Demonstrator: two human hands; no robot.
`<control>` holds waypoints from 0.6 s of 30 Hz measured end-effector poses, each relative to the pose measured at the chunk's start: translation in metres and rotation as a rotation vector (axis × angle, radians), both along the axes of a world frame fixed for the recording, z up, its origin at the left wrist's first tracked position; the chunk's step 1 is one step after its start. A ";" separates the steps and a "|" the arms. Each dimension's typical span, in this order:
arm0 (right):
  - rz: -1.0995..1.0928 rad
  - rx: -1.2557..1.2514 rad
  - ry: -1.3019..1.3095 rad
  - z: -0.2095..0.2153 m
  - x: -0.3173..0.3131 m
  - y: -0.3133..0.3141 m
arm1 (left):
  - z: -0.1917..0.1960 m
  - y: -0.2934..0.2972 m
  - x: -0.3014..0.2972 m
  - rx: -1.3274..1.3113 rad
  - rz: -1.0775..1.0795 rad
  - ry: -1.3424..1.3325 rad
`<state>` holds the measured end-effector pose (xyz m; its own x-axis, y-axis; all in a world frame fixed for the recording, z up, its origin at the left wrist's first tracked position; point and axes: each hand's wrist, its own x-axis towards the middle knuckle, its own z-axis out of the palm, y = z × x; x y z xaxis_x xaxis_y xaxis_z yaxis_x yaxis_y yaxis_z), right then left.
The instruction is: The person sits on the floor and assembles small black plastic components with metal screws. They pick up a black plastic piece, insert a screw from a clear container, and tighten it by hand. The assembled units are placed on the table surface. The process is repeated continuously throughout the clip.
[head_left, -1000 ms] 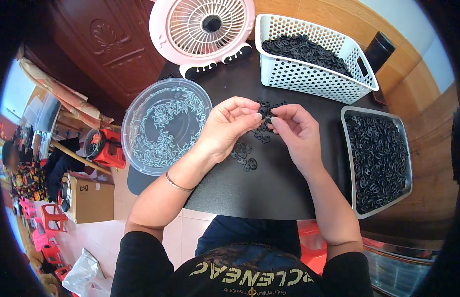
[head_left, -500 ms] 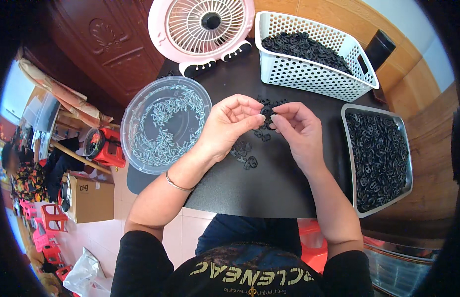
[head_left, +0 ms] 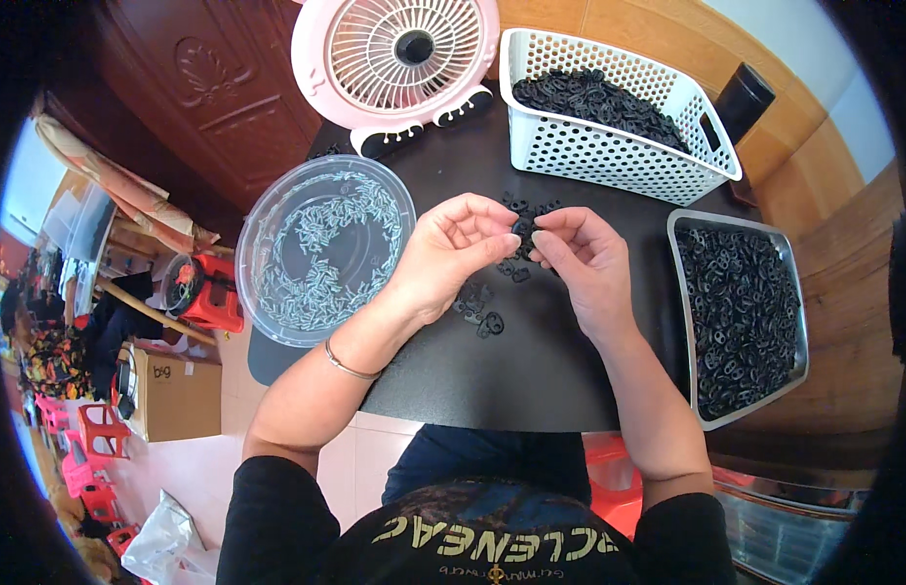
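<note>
Pinching one black ring (head_left: 522, 229) between both hands (head_left: 516, 258).

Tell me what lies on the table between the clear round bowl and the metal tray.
In the head view, between the clear bowl and metal tray: both hands, left and right, pinching a small black part, over loose black parts.

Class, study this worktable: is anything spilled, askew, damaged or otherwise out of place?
Nothing stands out. A few loose black rings lie on the black table below the left hand and right hand, which pinch one small black piece between them. The white basket, metal tray and clear bowl sit upright, contents inside.
</note>
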<state>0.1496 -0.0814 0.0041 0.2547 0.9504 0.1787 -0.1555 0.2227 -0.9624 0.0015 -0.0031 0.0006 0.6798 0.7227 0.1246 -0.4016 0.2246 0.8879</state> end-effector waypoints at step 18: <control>-0.060 0.059 -0.052 -0.003 -0.005 0.000 | 0.004 -0.003 0.000 0.056 0.030 0.043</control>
<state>0.1442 -0.0815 0.0011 0.2995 0.9211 0.2488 -0.0906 0.2870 -0.9536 0.0013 -0.0065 0.0050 0.6635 0.7355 0.1368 -0.3689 0.1626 0.9151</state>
